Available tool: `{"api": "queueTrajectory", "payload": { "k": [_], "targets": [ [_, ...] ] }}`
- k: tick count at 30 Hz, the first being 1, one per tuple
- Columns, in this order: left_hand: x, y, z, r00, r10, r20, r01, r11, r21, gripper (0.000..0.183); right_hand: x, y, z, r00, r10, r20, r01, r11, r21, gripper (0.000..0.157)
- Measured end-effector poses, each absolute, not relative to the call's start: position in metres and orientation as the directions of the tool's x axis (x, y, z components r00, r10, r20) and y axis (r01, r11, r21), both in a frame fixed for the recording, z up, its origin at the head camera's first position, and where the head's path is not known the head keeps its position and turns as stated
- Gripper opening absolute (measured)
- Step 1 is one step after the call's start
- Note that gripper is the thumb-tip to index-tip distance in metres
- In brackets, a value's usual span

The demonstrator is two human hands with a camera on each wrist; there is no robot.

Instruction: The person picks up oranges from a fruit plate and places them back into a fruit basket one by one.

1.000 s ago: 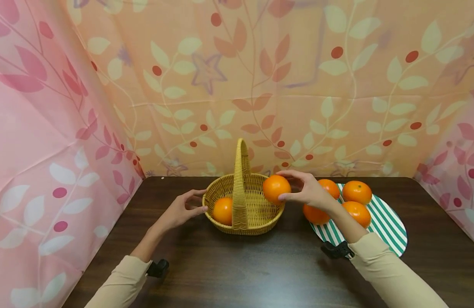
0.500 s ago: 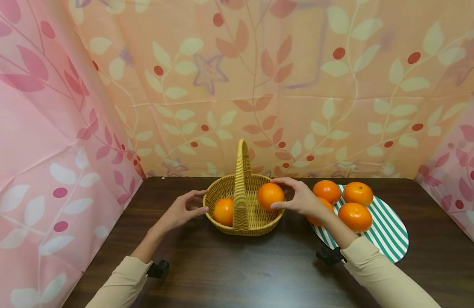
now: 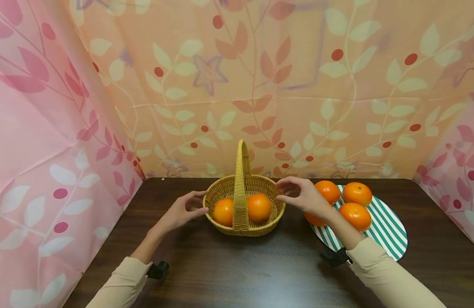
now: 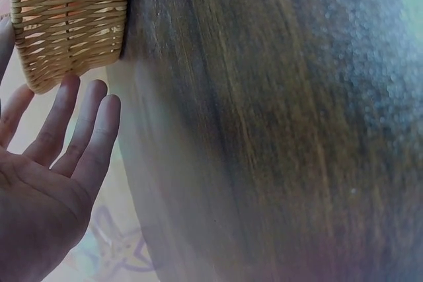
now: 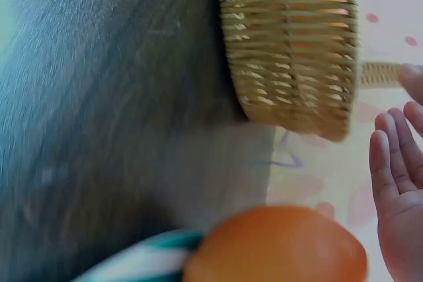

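Observation:
A yellow wicker basket (image 3: 260,229) with a tall arched handle stands on the dark wooden table. Inside it, one orange (image 3: 223,212) lies left of the handle and another orange (image 3: 258,208) lies right of it. My left hand (image 3: 181,211) is at the basket's left end, thumb at the rim; in the left wrist view its extended fingertips meet the woven wall. With nothing in its grasp, my right hand (image 3: 305,197) hovers at the right rim, fingers spread from the thumb. The right wrist view shows those fingers (image 5: 383,163) loosely extended beside the basket.
To the right lies a green-and-white striped plate (image 3: 392,233) with several oranges (image 3: 354,217) on it, one partly behind my right wrist. Floral cloth (image 3: 298,107) hangs behind the table and along its sides.
My right hand carried an orange down into the basket's right half and let it go, then drew back to the rim. My left hand stayed at the left end.

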State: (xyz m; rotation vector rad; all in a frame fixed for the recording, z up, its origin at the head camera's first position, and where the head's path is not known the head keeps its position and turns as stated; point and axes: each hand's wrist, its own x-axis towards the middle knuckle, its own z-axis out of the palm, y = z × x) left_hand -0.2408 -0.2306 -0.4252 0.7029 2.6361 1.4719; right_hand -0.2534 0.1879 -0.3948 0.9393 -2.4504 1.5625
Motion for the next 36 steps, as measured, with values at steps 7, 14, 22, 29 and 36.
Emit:
{"api": "queueTrajectory", "payload": {
  "k": [7, 14, 22, 29, 36],
  "targets": [
    [-0.241, -0.23, -0.424, -0.899, 0.404, 0.169, 0.355, 0.446, 0.821, 0.058, -0.248, 0.222, -0.383, -0.819, -0.401, 0.411, -0.538, 0.285, -0.793, 0.021],
    [-0.24, -0.23, -0.424, -0.897, 0.406, 0.171, 0.357, 0.44, 0.824, 0.057, -0.241, 0.26, -0.375, -0.848, -0.349, 0.398, -0.505, 0.307, -0.807, 0.022],
    [-0.242, -0.23, -0.426, -0.9, 0.401, 0.168, 0.355, 0.455, 0.817, 0.057, -0.228, 0.3, -0.369, -0.861, -0.319, 0.397, -0.503, 0.412, -0.76, 0.024],
    [-0.242, -0.229, -0.427, -0.904, 0.401, 0.148, 0.341, 0.466, 0.816, 0.059, -0.219, 0.332, -0.367, -0.884, -0.267, 0.385, -0.467, 0.447, -0.763, 0.027],
    [-0.241, -0.229, -0.426, -0.905, 0.398, 0.15, 0.339, 0.464, 0.818, 0.059, -0.207, 0.358, -0.376, -0.896, -0.231, 0.379, -0.443, 0.527, -0.726, 0.029]
  ]
}}
